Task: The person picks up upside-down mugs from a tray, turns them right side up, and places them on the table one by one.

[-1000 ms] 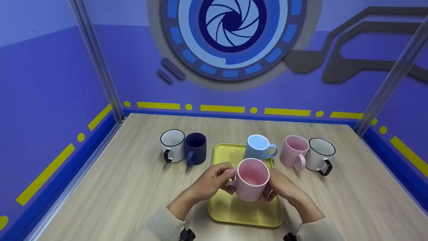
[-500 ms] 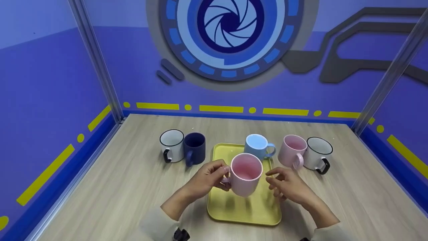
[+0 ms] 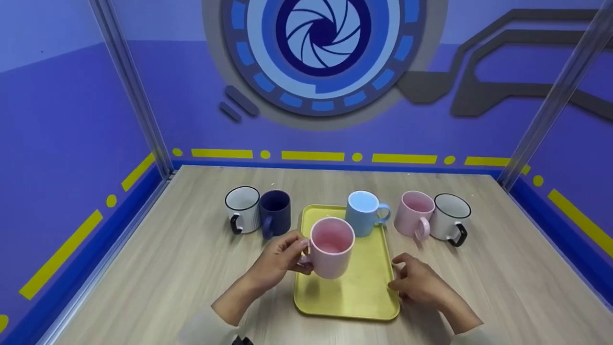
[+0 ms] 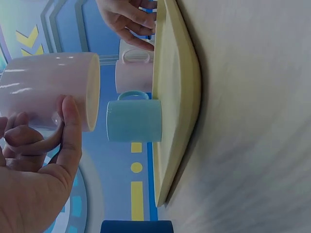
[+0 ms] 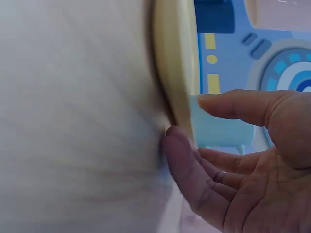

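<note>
My left hand (image 3: pixel 278 258) pinches the handle of a pink mug (image 3: pixel 332 258), holding it upright above the yellow tray (image 3: pixel 357 297). In the left wrist view the pink mug (image 4: pixel 53 90) is clear of the tray, with fingers curled at its handle. A light blue mug (image 3: pixel 362 215) stands at the tray's far right corner. At the tray's right edge is my right hand (image 3: pixel 421 282), holding nothing. In the right wrist view its thumb and fingers are spread apart around the tray's rim (image 5: pixel 177 63); whether they touch it I cannot tell.
Left of the tray stand a white mug with black rim (image 3: pixel 243 211) and a dark blue mug (image 3: pixel 276 213). Right of it are another pink mug (image 3: pixel 413 214) and a second white mug (image 3: pixel 448 218). Blue-purple walls (image 3: pixel 158 105) enclose the wooden table (image 3: pixel 158 268).
My right hand has let go of the pink mug and moved right and down to the tray's edge. The left hand has carried the mug to the left.
</note>
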A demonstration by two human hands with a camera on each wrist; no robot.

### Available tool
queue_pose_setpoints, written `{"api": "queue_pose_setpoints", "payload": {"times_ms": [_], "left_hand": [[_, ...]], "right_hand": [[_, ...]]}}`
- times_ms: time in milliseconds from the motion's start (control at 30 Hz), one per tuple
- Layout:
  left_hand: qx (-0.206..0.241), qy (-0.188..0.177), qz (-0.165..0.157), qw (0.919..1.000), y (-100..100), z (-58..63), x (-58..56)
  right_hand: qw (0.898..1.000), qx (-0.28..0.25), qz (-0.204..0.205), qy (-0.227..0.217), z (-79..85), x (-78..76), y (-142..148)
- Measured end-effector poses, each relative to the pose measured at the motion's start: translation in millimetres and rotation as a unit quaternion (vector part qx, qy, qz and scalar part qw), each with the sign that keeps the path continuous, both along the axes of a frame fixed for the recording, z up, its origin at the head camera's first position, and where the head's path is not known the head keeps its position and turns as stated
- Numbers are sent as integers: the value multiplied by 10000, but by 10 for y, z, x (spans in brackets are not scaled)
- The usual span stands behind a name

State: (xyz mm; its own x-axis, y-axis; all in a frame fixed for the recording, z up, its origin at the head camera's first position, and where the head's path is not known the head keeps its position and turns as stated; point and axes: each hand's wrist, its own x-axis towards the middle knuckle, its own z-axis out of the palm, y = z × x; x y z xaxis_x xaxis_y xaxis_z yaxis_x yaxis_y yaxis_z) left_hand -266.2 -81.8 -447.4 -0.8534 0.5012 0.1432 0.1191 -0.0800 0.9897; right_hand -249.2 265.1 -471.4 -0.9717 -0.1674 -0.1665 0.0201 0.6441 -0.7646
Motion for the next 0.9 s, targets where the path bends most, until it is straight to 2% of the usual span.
{"api": "queue_pose_setpoints", "payload": {"times_ms": [133,333,567,900], "left_hand": [[137,80,119,9998,-92,-18,43],[90,96,530,9985,-237,-19,120],[6,-173,799,9966,-374,-24,217],[-179,-543,1201,9911,-573,-71,343]], "right_hand": [[9996,165,178,138,-56,-11,-38],[9990,291,219,250,-87,-29,-51],[9996,203,168,117,-87,-34,-35],[9996,48,221,190,-102,-32,-14]]}}
